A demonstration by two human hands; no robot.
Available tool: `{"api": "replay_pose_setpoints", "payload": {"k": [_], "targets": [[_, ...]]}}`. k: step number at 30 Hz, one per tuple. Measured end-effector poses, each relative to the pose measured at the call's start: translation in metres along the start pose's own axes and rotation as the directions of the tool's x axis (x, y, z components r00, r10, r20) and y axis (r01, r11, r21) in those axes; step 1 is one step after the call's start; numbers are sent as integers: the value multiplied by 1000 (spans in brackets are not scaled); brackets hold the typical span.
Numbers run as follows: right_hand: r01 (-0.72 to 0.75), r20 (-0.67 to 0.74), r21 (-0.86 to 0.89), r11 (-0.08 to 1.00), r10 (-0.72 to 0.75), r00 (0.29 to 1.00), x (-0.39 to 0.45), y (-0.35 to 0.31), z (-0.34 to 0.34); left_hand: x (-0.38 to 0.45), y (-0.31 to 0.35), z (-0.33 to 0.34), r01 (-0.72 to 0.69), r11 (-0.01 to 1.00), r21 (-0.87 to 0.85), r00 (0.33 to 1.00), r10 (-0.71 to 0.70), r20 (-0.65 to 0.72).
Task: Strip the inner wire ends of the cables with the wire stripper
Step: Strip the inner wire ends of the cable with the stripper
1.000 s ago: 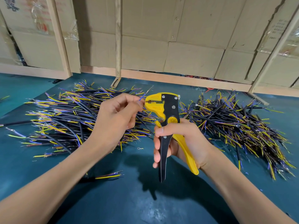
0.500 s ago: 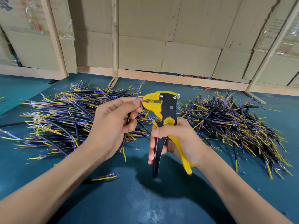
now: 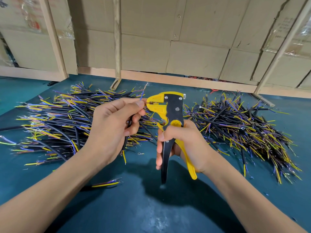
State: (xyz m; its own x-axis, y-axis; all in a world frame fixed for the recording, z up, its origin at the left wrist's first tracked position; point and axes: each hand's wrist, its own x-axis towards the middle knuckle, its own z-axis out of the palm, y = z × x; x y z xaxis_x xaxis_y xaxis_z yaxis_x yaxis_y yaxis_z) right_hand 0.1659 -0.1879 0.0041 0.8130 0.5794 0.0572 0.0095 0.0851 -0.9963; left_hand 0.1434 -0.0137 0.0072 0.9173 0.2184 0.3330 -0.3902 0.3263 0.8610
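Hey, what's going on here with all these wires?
A person is stripping cable ends at a teal table. The right hand grips a yellow and black wire stripper upright by its handles. The left hand holds one black cable and feeds a thin inner wire into the stripper's head from the left. A large pile of cables lies on the left, and another pile on the right. One loose cable lies near the left forearm.

Two bare forearms enter from about seven and five o'clock. No sleeve, glove, watch or ring shows on the left hand (image 3: pixel 112 130) or the right hand (image 3: pixel 183 145). Fingernails look short and unpainted, though the view is slightly soft.
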Motion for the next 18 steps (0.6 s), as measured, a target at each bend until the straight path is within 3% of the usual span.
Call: {"api": "replay_pose_setpoints", "payload": {"k": [4,6,10,13,18], "targets": [[2,-92,91,996,7,996,-1,0,6,2,0,-3,-81,994,76,996,79,33],[-6,-104,126,992,19,994,0,1,7,3,-1,-8,-185,946,266,983,181,40],[-4,-54,183,983,14,998,1,1,3,2,-4,-18,-319,643,696,916,397,53],[-14,-18,192,981,18,1000,1,-1,2,2,-4,-19,-397,492,775,863,488,132],[-58,14,151,987,57,998,-1,-1,5,-1,-7,-17,-497,345,796,783,573,241]]}}
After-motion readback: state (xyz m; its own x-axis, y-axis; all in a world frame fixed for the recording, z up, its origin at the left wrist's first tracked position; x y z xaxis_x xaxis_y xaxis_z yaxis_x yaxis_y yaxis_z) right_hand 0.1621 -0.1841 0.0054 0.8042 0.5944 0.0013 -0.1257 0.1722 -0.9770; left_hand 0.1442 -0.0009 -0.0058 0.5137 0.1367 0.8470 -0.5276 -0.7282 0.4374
